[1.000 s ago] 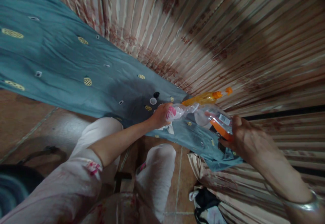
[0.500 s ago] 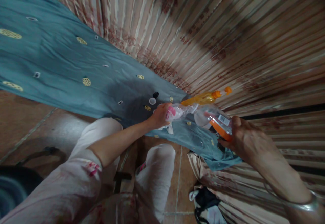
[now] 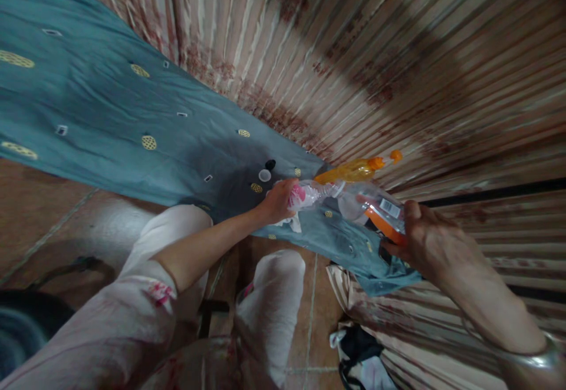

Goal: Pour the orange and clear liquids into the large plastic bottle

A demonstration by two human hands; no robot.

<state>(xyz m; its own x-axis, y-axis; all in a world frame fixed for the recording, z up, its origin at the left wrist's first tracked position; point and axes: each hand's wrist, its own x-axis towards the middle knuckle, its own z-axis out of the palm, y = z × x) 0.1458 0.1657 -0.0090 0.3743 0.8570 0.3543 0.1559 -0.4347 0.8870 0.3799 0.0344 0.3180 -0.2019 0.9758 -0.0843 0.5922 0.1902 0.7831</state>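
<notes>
Striped bedding (image 3: pixel 398 53), pink-brown, fills the background; a teal cloth (image 3: pixel 110 112) with yellow dots lies across it, its near edge hanging over a tiled floor (image 3: pixel 44 225).

Item 1: clear plastic bottle (image 3: pixel 354 198), lying nearly level above the cloth's right end, neck toward the left hand, body toward the right. It bears an orange band and a white barcode label. Against the frame 0.5 s earlier it has hardly shifted; the whole view has slid up very slightly.

Item 2: left hand (image 3: pixel 278 201), closed around the bottle's neck end together with a pink-and-white wrap (image 3: pixel 300 196).

Item 3: right hand (image 3: pixel 424 239), fingers and thumb clasped on the bottle's base end. Both grips hold as before; a metal bangle (image 3: pixel 537 357) sits on the wrist.

Item 4: orange bottle (image 3: pixel 354 170), just behind the clear one, lying on the bedding, cap pointing right.

Item 5: 2 small caps on the cloth, 1 white (image 3: pixel 265 175) and 1 black (image 3: pixel 270 164), near the left hand, apart from it.

Open room: the cloth to the left lies bare and flat; below the hands, the person's knees (image 3: pixel 269 295) in pale trousers crowd the cloth's edge.
</notes>
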